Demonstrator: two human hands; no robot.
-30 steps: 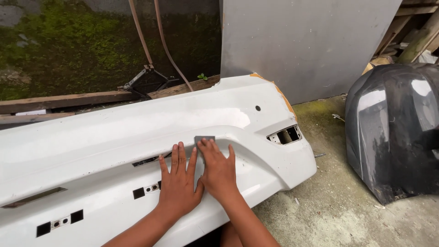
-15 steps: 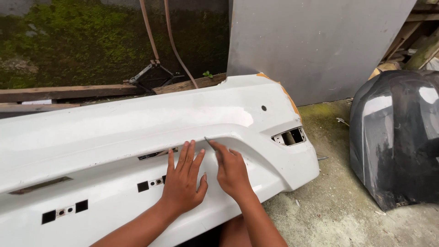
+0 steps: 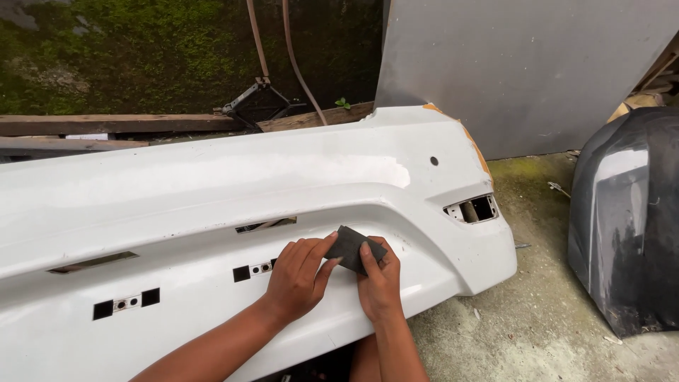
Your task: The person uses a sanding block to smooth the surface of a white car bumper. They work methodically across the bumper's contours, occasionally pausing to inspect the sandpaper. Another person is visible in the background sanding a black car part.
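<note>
One white car bumper (image 3: 212,205) lies with its long axis running left to right, its end corner to the right. One dark sanding sheet (image 3: 353,247) rests on its lower face, one corner tipped upward. The left hand (image 3: 297,279) pinches the sheet's left edge; the right hand (image 3: 380,283) presses fingers on it. One dark bumper (image 3: 626,219) stands well apart at right.

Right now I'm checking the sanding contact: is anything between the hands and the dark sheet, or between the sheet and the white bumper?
Nothing visible. The left hand and right hand both grip the dark abrasive sheet directly, and it lies against the white bumper with no object between.
</note>
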